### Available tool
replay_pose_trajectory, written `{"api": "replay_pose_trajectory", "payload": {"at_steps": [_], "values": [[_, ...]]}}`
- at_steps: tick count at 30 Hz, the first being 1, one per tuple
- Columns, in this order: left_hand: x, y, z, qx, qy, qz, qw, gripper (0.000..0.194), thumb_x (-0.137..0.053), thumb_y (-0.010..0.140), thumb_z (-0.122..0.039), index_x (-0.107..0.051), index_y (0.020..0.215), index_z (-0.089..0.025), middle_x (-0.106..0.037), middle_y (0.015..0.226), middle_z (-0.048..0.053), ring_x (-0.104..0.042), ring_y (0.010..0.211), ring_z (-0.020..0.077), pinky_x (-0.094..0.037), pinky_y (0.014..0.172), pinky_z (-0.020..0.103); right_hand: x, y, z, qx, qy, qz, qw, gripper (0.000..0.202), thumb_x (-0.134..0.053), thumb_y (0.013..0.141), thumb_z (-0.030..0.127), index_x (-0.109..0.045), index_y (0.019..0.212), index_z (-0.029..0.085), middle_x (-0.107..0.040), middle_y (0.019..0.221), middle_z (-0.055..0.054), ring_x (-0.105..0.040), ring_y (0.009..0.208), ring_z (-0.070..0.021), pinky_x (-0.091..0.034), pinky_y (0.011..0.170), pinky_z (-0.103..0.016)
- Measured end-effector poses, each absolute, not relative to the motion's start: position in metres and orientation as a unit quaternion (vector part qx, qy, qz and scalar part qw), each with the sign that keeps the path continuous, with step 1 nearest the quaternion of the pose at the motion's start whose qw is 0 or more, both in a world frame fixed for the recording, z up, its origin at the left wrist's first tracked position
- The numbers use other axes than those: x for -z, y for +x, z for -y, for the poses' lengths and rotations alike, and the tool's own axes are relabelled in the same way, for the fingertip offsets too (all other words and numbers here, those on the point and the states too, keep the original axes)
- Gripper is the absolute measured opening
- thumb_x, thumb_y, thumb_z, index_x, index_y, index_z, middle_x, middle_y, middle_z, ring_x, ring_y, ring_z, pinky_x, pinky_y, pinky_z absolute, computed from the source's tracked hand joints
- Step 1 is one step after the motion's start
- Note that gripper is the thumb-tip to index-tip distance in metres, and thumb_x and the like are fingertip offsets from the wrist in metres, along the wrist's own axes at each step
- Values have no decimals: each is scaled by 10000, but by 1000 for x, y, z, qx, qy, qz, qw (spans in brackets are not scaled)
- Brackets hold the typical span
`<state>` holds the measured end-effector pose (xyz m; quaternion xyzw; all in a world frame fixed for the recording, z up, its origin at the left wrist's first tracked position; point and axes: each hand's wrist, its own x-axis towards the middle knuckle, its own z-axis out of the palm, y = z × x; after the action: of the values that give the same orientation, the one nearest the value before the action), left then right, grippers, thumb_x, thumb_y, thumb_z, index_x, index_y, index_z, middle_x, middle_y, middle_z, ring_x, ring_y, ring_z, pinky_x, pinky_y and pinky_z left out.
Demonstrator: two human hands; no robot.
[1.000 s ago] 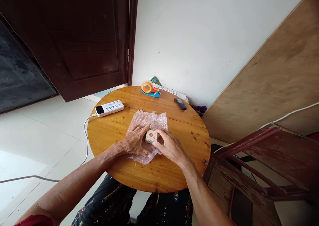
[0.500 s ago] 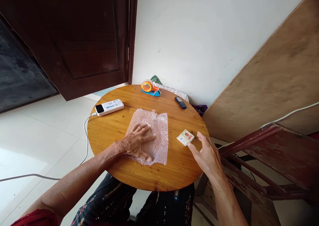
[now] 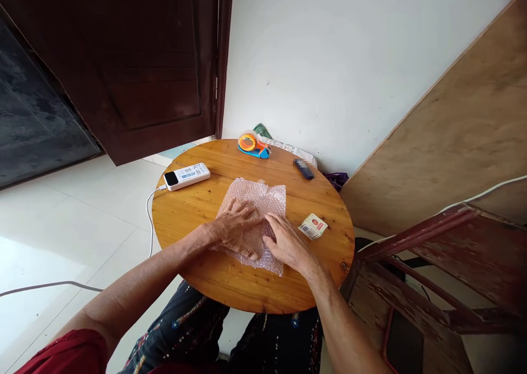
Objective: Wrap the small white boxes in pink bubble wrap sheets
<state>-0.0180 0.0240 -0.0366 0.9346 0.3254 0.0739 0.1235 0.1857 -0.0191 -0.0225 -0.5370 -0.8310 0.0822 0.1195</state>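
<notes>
A sheet of clear bubble wrap (image 3: 269, 198) lies flat on the round wooden table (image 3: 230, 291). My left hand (image 3: 236, 228) rests on its left part, palm down with fingers spread. On the right part of the sheet is my right hand (image 3: 288, 242), its fingers stretched out and the thumb apart, touching the plastic. The fingertips of both hands come close together near the middle. Just right of my right hand lies a flattened small cream box (image 3: 313, 227) with a red emblem and a barcode.
A tape dispenser (image 3: 253, 144) stands at the table's far edge. A white power bank (image 3: 187, 176) with a cable lies at the left, a dark blurred object (image 3: 303, 169) at the back right. A worn reddish wooden chair (image 3: 436, 253) is beside the table.
My right hand has moved left from beside the cream box onto the bubble wrap. My left hand stays on the sheet. The view has shifted slightly.
</notes>
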Motion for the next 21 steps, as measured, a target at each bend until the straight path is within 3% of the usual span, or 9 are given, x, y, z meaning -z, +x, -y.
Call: {"api": "replay_pose_trajectory", "payload": {"at_steps": [4, 10, 15, 21], "values": [[28, -20, -20, -71, 927, -350, 117, 1017, -697, 627, -739, -424, 1462, -226, -354, 1541, 191, -231, 1442, 455, -71, 1142, 703, 29, 192, 20, -75, -558, 813, 148, 527, -548, 831, 209, -511, 1349, 119, -541, 1396, -166, -503, 1288, -292, -397, 1092, -464], [23, -25, 31, -120, 929, -323, 135, 774, -581, 819, -660, -418, 1461, -261, -426, 1510, 125, -282, 1443, 376, -127, 1194, 606, 41, 193, 22, -66, -548, 808, 204, 516, -513, 845, 186, -521, 1362, 173, -524, 1431, -148, -465, 1328, -307, -376, 1079, -538], [25, -10, 50, -139, 919, -330, 164, 797, -454, 854, -730, -374, 1488, -253, -333, 1573, 128, -258, 1452, 387, -123, 1170, 660, 48, 198, 20, -79, -535, 809, 231, 491, -475, 862, 170, -530, 1350, 180, -541, 1411, -138, -481, 1313, -292, -380, 1085, -531], [35, -1, 55, -136, 919, -335, 156, 849, -393, 848, -772, -390, 1481, -207, -357, 1552, 171, -271, 1444, 394, -66, 1165, 685, 38, 198, 24, -74, -514, 802, 296, 398, -324, 956, 204, -626, 1215, 193, -610, 1302, -118, -538, 1241, -244, -418, 1074, -464]]}}
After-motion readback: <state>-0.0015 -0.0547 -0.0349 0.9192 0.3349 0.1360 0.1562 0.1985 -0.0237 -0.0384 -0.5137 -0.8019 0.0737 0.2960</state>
